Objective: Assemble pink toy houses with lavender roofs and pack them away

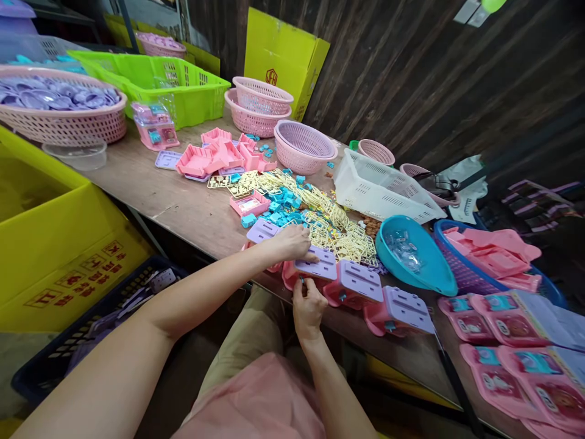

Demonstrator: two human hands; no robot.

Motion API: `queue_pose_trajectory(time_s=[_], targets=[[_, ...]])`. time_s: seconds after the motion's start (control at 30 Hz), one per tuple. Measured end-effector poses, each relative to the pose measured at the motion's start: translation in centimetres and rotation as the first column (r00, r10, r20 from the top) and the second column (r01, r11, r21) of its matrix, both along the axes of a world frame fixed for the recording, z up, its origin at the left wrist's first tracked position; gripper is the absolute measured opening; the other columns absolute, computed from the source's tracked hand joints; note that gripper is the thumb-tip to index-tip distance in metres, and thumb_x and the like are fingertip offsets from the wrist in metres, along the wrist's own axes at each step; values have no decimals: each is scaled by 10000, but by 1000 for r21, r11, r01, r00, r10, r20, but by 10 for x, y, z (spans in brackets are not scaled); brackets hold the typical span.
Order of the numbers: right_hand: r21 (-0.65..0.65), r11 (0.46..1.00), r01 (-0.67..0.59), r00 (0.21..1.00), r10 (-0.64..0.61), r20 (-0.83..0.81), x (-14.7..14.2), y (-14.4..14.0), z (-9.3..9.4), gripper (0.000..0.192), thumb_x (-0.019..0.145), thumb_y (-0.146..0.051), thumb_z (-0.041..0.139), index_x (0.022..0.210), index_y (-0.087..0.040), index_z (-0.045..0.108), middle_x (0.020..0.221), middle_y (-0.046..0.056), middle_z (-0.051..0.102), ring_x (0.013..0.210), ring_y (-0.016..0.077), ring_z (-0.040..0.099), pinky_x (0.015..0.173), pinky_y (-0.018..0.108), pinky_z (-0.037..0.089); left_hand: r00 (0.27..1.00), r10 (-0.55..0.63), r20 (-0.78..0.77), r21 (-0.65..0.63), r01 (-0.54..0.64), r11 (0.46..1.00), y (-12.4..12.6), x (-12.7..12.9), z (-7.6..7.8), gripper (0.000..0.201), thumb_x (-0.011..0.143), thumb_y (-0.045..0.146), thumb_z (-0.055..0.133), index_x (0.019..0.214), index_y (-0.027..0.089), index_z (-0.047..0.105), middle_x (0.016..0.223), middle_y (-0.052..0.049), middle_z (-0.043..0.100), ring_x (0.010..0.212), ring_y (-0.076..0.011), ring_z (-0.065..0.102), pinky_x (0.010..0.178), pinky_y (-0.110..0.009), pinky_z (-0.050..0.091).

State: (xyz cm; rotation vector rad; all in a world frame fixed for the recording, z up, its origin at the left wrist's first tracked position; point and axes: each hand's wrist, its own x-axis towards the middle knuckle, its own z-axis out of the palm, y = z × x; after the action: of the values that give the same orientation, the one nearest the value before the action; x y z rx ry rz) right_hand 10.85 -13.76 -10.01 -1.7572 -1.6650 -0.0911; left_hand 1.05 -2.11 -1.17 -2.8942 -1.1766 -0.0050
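Note:
A row of pink plastic toy boxes with purple tops (pixel 359 280) stands along the table's front edge. My left hand (pixel 292 242) lies over one of them, its curled fingers holding the purple top (pixel 323 268). Just below, my right hand (pixel 309 308) pinches at the front of the same toy box, with a speck of blue plastic showing at the fingertips. The fingertips partly hide that piece. Behind the row lie cream plastic frames (pixel 356 244), loose blue pieces (pixel 284 204) and a pink tray-like part (pixel 250 203).
Pink housings (pixel 219 155) are heaped farther back. A blue basin (pixel 411 268) with clear pieces and a white basket (pixel 384 189) stand to the right. Pink printed panels (pixel 521 323) lie at the far right. A yellow carton (pixel 59 244) stands left of the table.

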Motion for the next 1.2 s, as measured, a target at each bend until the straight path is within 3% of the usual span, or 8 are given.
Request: queue_pose_trajectory(time_s=[0.37, 0.63, 0.93, 1.2], targets=[[-7, 999, 40, 998, -40, 43, -4, 1, 1, 347, 870, -283, 324, 599, -196, 523, 482, 62, 590, 446, 170, 538, 484, 255, 300, 1000, -16, 11, -32, 16, 999, -5, -2, 9, 560, 858, 560, 417, 900, 85, 711, 944, -157, 663, 877, -239, 598, 635, -281, 367], [5, 995, 98, 994, -98, 42, -12, 1, 0, 329, 848, -238, 312, 618, -184, 541, 515, 79, 602, 465, 172, 543, 490, 255, 305, 999, -9, 41, -63, 12, 998, 2, 3, 0, 552, 863, 551, 397, 901, 104, 718, 925, -155, 674, 825, -219, 621, 565, -257, 339], [-48, 980, 192, 981, -192, 8, -21, 5, 2, 284, 799, -230, 344, 622, -177, 560, 494, 70, 587, 446, 161, 501, 494, 255, 285, 999, 15, 41, -121, -10, 993, 2, 4, 3, 546, 850, 549, 423, 905, 93, 716, 927, -160, 678, 782, -216, 635, 523, -250, 339], [-117, 977, 176, 984, -178, -12, 2, 15, 8, 241, 783, -218, 365, 672, -169, 573, 575, 77, 618, 497, 165, 501, 519, 262, 285, 997, 64, 44, -139, -57, 989, 3, -4, 5, 579, 872, 560, 376, 870, 82, 701, 842, -165, 680, 796, -234, 640, 573, -258, 391]])
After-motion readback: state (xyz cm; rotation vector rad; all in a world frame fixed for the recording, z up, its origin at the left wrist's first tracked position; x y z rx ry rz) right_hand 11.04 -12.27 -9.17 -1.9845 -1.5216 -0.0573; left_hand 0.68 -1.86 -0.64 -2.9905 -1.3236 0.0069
